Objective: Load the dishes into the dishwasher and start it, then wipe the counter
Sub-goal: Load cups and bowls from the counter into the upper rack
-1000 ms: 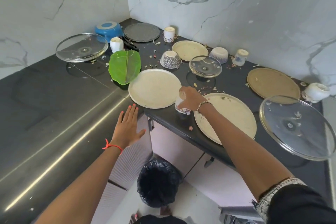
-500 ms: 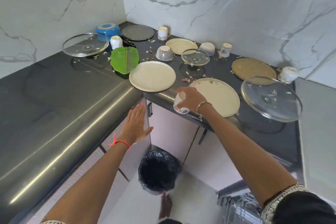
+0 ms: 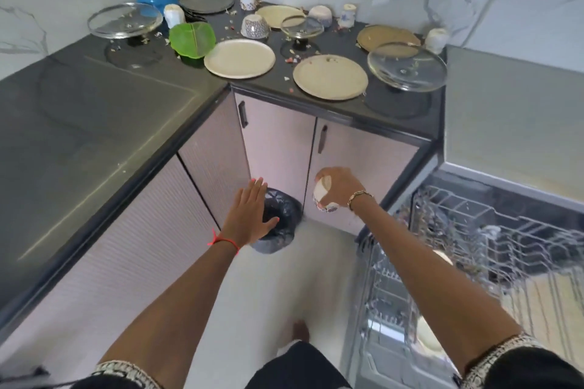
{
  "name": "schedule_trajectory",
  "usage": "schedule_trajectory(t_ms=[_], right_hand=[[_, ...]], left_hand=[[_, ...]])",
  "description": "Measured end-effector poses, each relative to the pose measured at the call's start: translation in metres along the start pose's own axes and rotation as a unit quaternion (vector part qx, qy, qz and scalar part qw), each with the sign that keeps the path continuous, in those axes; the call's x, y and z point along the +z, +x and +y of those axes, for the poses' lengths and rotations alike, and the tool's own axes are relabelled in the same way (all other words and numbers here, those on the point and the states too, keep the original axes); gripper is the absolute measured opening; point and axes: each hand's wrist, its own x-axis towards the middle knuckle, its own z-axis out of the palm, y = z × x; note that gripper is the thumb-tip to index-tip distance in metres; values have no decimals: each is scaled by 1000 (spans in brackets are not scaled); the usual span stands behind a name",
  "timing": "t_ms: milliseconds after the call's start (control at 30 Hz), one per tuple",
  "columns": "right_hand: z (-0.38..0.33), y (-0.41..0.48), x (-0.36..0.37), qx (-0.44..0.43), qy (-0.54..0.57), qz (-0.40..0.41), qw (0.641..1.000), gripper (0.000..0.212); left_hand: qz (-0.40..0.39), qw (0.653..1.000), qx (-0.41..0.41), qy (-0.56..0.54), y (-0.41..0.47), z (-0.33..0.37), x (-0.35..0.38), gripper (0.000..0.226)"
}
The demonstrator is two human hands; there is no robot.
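Head view: dark tabletop (image 3: pixel 94 123) at left, dirty dishes along its back: glass lid (image 3: pixel 124 19), green plate (image 3: pixel 192 39), cream plate (image 3: pixel 239 58). Left hand (image 3: pixel 249 215) flat, fingers spread and released, holding nothing, above black-bagged bin (image 3: pixel 278 224) on floor. Right hand (image 3: pixel 339 188) in front of cabinet doors, fingers clenched around patterned cup (image 3: pixel 323 196), tilted. Open dishwasher rack (image 3: pixel 493 240) at right, just beside right forearm.

Cup (image 3: pixel 323 196) in right hand (image 3: pixel 339 185): white, blue-patterned base. Bin bag (image 3: pixel 278 224) under left hand (image 3: pixel 249 215): black. Desk (image 3: pixel 94 110): dark grey.
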Motion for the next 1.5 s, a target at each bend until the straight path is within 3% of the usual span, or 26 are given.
schedule_trajectory(t_ms=[200,433,767,900,1133,1500], right_hand=[[55,-75,25,53,65,2,996,56],[140,-151,38,107,128,20,986,56],[279,-258,-4,117,141,15,983,61],[327,-280,-21,136,149,42,978,58],[385,-260,-23,188,154,77,967,59],[436,-171,12,215,149,14,965,67]], left_hand=[[-29,999,40,-4,-45,51,33,91],[-54,994,89,-13,-71,153,68,83],[-69,990,124,-25,-94,314,114,84],[-66,987,141,-45,-90,358,126,100],[-81,985,148,-46,-71,381,151,101],[-108,985,122,-62,-10,361,196,87]])
